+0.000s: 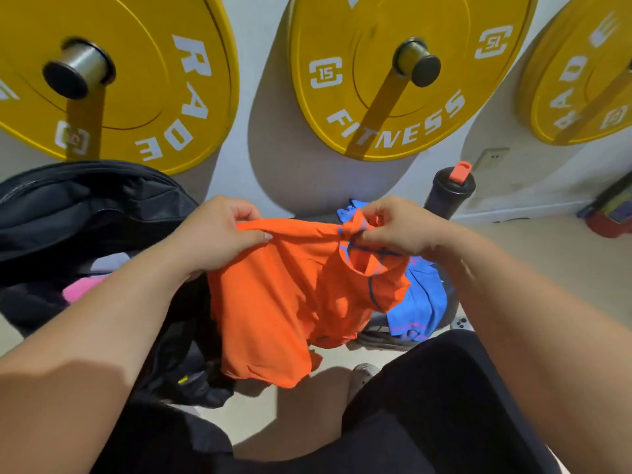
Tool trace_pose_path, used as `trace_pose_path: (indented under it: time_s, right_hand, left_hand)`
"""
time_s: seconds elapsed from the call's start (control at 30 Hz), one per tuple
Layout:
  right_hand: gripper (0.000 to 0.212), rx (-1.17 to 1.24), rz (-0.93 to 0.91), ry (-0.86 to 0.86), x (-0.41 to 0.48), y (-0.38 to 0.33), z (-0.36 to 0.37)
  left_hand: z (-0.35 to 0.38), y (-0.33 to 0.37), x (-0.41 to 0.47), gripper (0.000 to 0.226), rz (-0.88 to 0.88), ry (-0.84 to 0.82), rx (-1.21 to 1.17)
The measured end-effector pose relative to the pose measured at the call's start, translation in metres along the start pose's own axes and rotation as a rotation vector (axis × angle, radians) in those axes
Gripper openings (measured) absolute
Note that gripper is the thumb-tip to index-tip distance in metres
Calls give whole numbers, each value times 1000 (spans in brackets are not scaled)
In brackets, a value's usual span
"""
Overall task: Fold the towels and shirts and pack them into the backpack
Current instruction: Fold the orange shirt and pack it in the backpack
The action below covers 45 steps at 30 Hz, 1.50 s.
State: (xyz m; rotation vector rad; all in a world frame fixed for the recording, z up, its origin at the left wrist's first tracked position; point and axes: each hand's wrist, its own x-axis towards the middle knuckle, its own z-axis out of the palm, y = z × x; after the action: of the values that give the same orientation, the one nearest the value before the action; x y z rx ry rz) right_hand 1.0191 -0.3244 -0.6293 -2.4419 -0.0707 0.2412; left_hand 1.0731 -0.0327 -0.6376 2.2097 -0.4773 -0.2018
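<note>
An orange shirt (290, 302) is held up in the air by both hands, in front of the person's knees and above the floor (547, 254). Its upper edge is pinched by the left hand (219, 234), whose fingers (239, 209) are curled over the cloth with the thumb pressed beneath. The collar area, trimmed in blue, is gripped by the right hand (400, 227), its fingers bent tightly round a gathered bunch of fabric. The rest of the garment hangs loose and creased below the hands; no fold is seen in it yet.

The black backpack (85, 213) is found just to the left of the shirt, its mouth gaping open. Something pink (80, 289) is glimpsed inside, with something pale above it, so some packing is judged to be done already, though what these are cannot be told. A blue shirt (420, 306) is left unfolded in a heap behind the orange one, on a low dark support that cannot be identified.

The task is therefore judged to be partway through: the orange shirt is to be straightened, folded and packed, and the blue one is to be handled afterwards. No towel can be made out outside the backpack.
</note>
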Motion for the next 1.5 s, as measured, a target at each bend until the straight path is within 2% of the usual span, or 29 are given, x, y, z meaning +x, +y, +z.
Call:
trace_pose_path:
  time_s: [0.07,0.13,0.2,0.27,0.3,0.4,0.47,0.53,0.63,0.7,0.77,0.87,0.9,1.0,1.07,1.13,1.23,1.3,1.37,1.4,1.5]
  right_hand:
    - [5,168,65,5,0,7,-4]
    - [14,370,116,-14,0,17,-2]
    - [25,567,188,-36,1,22,5]
    - [24,678,242,-54,5,18,15]
    - [21,698,250,-53,8,12,19]
    - [15,769,264,-50,20,-12,35]
    - [10,843,306,-89,24,-28,42]
    - [25,971,308,-140,29,-33,45]
    - [32,1041,259,-151,31,-30,45]
    - [60,1040,261,-136,29,-20,44]
    - [79,984,229,-169,22,-9,44]
    - [81,793,149,-218,10,14,51]
    - [72,709,126,-249,6,21,55]
    - [25,411,93,-331,2,41,75]
    - [10,200,119,-276,4,53,88]
    - [7,129,138,-208,5,62,96]
    - [8,254,174,-124,5,70,101]
    - [7,500,233,-62,4,68,101]
    - [6,798,263,-9,8,65,101]
    - [12,896,264,19,10,63,99]
    - [27,858,252,89,14,57,90]
  left_hand:
    - [-1,-16,-1,19,-79,68,-63]
    - [-1,-28,-4,23,-104,95,-53]
    - [1,-33,-6,26,-111,3,11]
    - [6,-33,-7,31,-110,-115,149]
    - [10,-28,-8,38,-108,-150,197]
    - [34,-3,-8,90,7,-187,117]
    - [53,20,-4,101,128,-209,32]
    - [70,31,5,89,189,-200,53]
    - [80,32,15,54,156,-101,152]
    - [83,31,15,35,114,-87,93]
    - [84,30,16,23,90,-53,96]
    - [82,22,19,8,6,11,-10]
    - [80,21,19,7,-26,17,-106]
    - [72,19,21,6,-89,12,-291]
    - [65,21,23,15,-113,-7,-329]
    - [57,22,24,23,-136,-24,-365]
    - [44,20,22,16,-160,-11,-411]
    - [37,18,21,9,-153,-3,-413]
    - [33,14,20,22,-113,-37,-359]
    - [32,12,20,30,-87,-85,-323]
    - [29,2,18,53,-85,-236,-155]
